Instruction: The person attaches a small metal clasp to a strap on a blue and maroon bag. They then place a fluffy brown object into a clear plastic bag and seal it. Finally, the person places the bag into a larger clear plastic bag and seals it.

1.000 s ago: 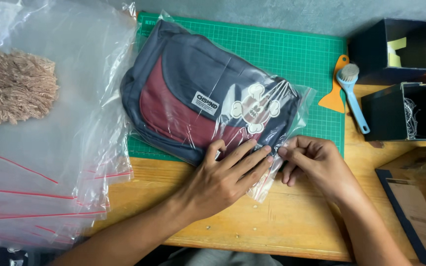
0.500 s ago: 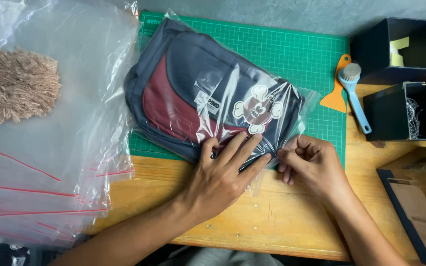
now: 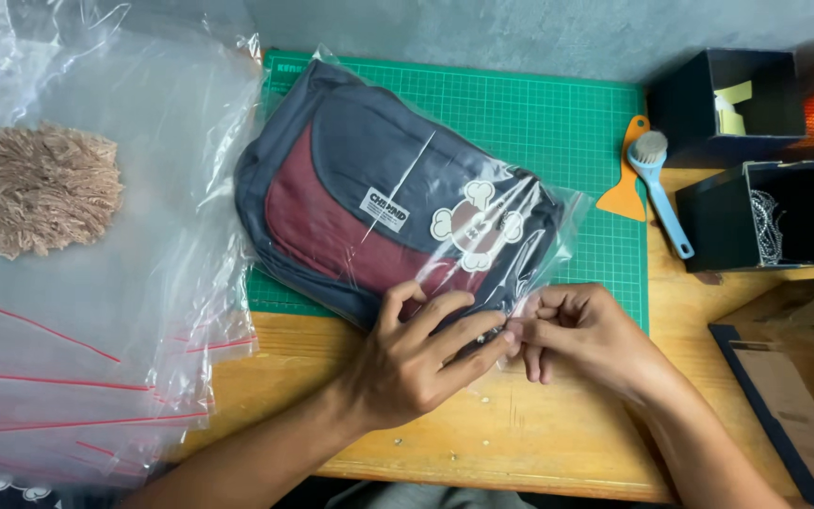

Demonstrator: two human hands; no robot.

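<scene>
A navy and dark red bag with a white skull patch lies inside a clear plastic bag on the green cutting mat. My left hand presses flat on the near end of the packed bag, fingers spread over the plastic. My right hand pinches the plastic bag's open edge right beside the left fingertips. Both hands touch at the bag's mouth over the wooden table.
A stack of clear zip bags with red strips covers the left side, with a beige fluffy tuft under plastic. At the right lie a blue brush, an orange scraper, two dark boxes and a cardboard box.
The packed bag has turned and shifted slightly on the mat. My hands slid along its near edge and came closer together at the plastic's mouth.
</scene>
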